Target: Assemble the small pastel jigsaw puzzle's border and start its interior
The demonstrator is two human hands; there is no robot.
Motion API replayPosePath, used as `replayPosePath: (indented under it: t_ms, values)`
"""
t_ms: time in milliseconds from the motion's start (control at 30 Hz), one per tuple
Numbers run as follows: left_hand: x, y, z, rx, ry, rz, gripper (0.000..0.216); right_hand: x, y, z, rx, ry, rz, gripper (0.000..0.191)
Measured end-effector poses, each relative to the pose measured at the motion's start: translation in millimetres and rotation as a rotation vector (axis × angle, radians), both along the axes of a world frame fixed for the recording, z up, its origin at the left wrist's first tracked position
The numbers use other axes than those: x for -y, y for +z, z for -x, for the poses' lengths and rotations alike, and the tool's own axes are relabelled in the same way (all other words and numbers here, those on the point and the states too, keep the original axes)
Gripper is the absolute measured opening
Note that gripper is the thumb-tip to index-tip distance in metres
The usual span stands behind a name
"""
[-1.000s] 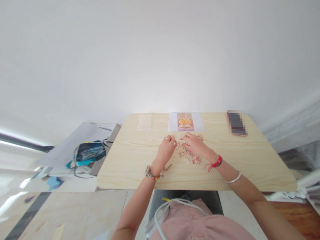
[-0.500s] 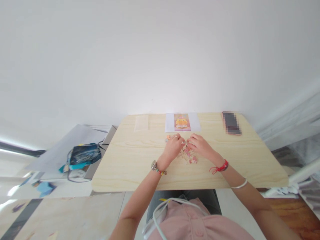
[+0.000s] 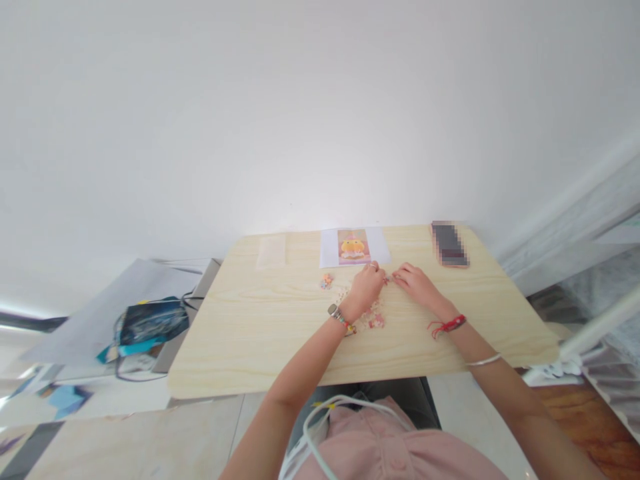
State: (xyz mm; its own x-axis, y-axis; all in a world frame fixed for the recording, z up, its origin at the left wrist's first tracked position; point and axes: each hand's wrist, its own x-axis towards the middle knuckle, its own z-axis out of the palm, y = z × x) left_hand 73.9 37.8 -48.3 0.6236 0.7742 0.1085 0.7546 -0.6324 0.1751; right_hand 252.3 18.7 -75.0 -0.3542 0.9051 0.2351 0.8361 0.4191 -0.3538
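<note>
My left hand [image 3: 366, 291] and my right hand [image 3: 416, 285] meet fingertip to fingertip over the light wooden table [image 3: 280, 333]. Both are pinched on a small jigsaw piece [image 3: 387, 280] between them. A pile of pink and beige puzzle pieces [image 3: 374, 316] lies just below my left hand, partly hidden by it. One small joined cluster of pieces [image 3: 327, 281] lies apart to the left. A printed picture of a yellow figure on pink [image 3: 353, 246] lies at the table's far edge.
A phone [image 3: 449, 244] lies at the far right of the table, and a pale clear packet [image 3: 271, 251] at the far left. A dark blue bag [image 3: 150, 322] with cables sits on a low surface left of the table. A white wall stands behind.
Both hands have moved right and further from me, off the pile, and their fingertips now pinch together. The view has swung, so the table sits further left.
</note>
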Motion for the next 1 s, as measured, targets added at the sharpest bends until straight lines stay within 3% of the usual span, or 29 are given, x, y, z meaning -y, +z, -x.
replayPosePath:
  t_ms: [233,500,767,1000]
  values:
    - [3.2,0.8,44.0,0.070,0.130,0.070,0.018,7.3,8.4,5.0,-0.008,-0.007,0.000,0.019]
    - [22.5,2.8,86.5,0.163,0.224,0.085,0.019,18.0,19.9,51.8,-0.005,0.184,0.035,0.017]
    - [24.1,-0.8,87.9,0.187,0.250,0.104,0.016,9.5,23.9,78.8,0.145,0.120,0.049,0.012]
    - [23.4,3.3,72.9,0.177,0.209,0.133,0.017,5.3,19.3,72.9,0.059,0.123,0.053,0.020]
